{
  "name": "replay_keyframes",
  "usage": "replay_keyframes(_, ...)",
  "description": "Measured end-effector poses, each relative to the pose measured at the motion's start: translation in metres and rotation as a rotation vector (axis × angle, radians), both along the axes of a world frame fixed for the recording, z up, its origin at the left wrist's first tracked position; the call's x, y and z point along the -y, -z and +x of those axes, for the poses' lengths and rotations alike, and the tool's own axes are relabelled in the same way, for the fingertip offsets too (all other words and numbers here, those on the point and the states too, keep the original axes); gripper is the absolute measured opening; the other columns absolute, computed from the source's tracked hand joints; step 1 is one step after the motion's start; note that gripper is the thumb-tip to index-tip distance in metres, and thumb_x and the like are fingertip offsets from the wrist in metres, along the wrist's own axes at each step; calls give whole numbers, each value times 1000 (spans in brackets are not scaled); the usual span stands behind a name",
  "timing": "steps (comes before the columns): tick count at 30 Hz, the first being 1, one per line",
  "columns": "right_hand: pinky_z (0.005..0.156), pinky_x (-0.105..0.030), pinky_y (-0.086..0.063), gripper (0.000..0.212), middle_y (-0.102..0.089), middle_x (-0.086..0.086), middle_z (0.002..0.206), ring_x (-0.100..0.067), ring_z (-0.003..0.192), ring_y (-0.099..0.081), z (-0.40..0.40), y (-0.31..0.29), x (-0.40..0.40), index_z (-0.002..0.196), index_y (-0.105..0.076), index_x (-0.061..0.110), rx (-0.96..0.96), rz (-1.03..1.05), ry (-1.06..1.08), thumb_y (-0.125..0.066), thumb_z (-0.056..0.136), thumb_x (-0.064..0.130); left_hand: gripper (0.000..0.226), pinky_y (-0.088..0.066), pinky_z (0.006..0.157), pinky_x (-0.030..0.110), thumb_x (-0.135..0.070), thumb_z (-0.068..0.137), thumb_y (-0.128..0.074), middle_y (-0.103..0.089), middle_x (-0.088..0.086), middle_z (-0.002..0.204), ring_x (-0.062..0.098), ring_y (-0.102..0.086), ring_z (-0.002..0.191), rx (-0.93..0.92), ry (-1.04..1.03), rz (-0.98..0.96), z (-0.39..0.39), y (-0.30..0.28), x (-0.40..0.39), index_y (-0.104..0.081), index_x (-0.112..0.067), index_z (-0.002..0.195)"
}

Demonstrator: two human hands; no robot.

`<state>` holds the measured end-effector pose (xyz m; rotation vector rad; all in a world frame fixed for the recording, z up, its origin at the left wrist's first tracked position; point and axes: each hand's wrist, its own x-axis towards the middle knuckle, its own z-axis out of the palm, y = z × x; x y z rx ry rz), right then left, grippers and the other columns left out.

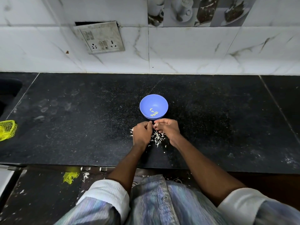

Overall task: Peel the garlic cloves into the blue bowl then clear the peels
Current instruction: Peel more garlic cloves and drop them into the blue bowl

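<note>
Just in front of the two hands, on the far side toward the wall, sits the blue bowl (153, 106), its near rim almost touching the knuckles; any clove freed now has only to travel a short way forward and over that rim. The right hand (167, 128) lies slightly nearer the bowl than the left hand (141, 133), so it is judged the likelier one to make the drop.

Both hands are curled, fingertips drawn together in the gap between them, apparently pinching a small garlic clove (155, 125) of which only a pale sliver shows. Its long axis cannot be told from this view, nor exactly which fingers hold it.

Inside the bowl, a few peeled cloves (153, 112) lie toward the near side of the floor: small, pale yellow-green, crescent-shaped, smooth. Below and between the hands, a scatter of thin white garlic peels (156, 138) lies on the black speckled table (81, 127), with a few flecks further out. Peeling seems to be in hand; the peels remain to be cleared. At the table's left edge sits a yellow mesh bag (7, 132).
</note>
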<state>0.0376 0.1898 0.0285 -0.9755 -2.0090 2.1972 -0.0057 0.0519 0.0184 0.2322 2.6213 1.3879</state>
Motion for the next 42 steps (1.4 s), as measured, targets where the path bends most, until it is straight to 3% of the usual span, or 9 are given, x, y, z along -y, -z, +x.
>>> replay_keyframes(1, 60, -19, -51, 15, -78, -12, 88, -11, 70, -67, 0, 2, 0, 102, -77, 4, -6, 22, 3, -70, 90, -2, 20, -53, 64, 30, -18, 94, -63, -68, -10, 67, 10, -63, 63, -14, 23, 1, 0, 1, 1, -77, -20, 79)
replay_keyframes(4, 60, -19, -52, 14, -78, -12, 84, -12, 69, -67, 0, 4, -1, 97, -78, 5, -10, 61, 10, -72, 87, -4, 25, -58, 69, 23, -3, 86, -72, -72, -14, 79, 4, -68, 71, -46, 56, 74, 0, 1, 3, -79, -25, 93)
replay_keyframes(9, 64, -23, -56, 16, -78, -15, 86, -14, 71, -71, 0, 4, -2, 97, -76, 2, -2, 72, 11, -80, 81, 0, 16, -59, 68, 19, -14, 80, -90, -76, -10, 77, 4, -72, 69, 4, 73, 175, -2, 0, 1, -81, -19, 91)
replay_keyframes(16, 69, -26, -57, 13, -79, -16, 90, -20, 79, -74, 2, -2, -1, 105, -74, 1, -21, 6, -48, -71, 93, 3, 16, -54, 64, 15, -2, 84, -83, -72, -8, 75, 1, -64, 64, -37, 28, 121, -4, 2, 4, -79, -17, 90)
replay_keyframes(22, 66, -28, -57, 9, -79, -4, 82, -18, 75, -75, 2, -3, 5, 87, -80, 9, 43, 147, -90, -71, 89, 10, 18, -52, 66, 10, -1, 86, -81, -71, -11, 83, -2, -66, 69, -93, 50, 67, -1, 0, 6, -80, -16, 95)
replay_keyframes(33, 65, -29, -57, 10, -78, -9, 80, -15, 70, -70, 7, -6, 4, 81, -81, 8, -2, 163, -92, -73, 84, 4, 18, -59, 68, 20, -2, 82, -83, -74, -11, 74, 2, -69, 66, -42, 40, 136, 3, -5, 8, -79, -19, 88)
replay_keyframes(42, 69, -32, -59, 10, -76, -10, 75, -16, 71, -71, 7, -4, 5, 77, -79, 8, 4, 193, -100, -72, 80, 2, 22, -64, 72, 34, -2, 80, -83, -75, -13, 79, 3, -71, 70, -30, 94, 91, 6, -2, 11, -80, -22, 88)
